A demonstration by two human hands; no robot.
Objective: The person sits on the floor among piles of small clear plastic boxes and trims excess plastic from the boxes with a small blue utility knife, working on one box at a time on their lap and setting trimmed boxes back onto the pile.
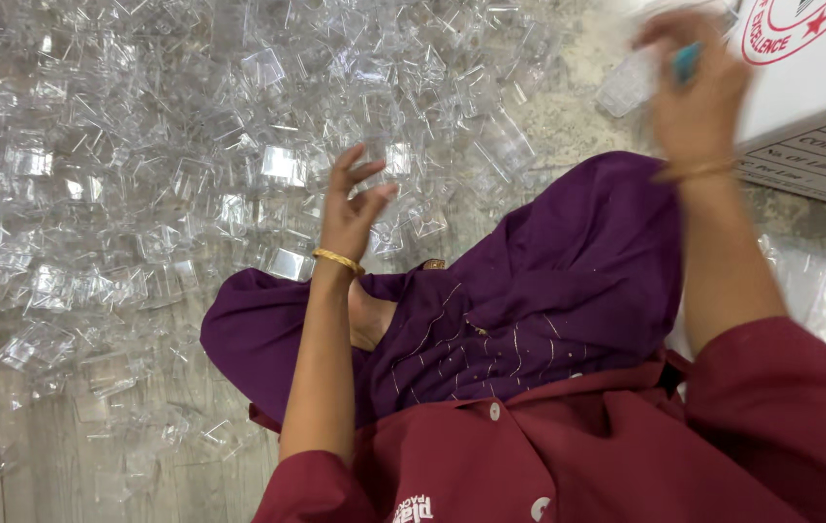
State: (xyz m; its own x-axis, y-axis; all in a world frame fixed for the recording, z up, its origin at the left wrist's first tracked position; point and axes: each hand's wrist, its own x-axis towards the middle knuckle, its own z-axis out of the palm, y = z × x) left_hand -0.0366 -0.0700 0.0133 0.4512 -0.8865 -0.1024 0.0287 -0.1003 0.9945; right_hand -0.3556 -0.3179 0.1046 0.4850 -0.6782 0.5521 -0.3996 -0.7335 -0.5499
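Small clear plastic piece w/ a teal part [686, 60]: pinched at fingertips of right hand [696, 97], raised at upper right of view, above floor level and in front of white cardboard box w/ red round print [800, 68]. Blurred by motion; exact shape not readable. Second clear flat piece [626, 85] just left of that hand; held or lying on the floor, cannot tell. Right fingers curled inward, closed on the teal-tipped piece; thin bangle at wrist.

Left hand [353, 208]: lifted over near edge of large heap of small clear moulded plastic parts [190, 145]. Fingers [374, 199] spread and half bent, wide open, nothing gripped; fingertips just above heap, contact not confirmed. Gold bangle [337, 259] at wrist.

Heap covers grey stone-pattern floor [45, 465] across left and top of view, thinning toward lower left. Probably kept in arm's reach on left side for easy pick-up, box on right side for finished pcs.

Purple embroidered cloth [529, 291] draped over lap betw. both arms; maroon sleeves and buttoned maroon garment [568, 455] below. Clear plastic bag [825, 286] flat on floor at right, beside box.
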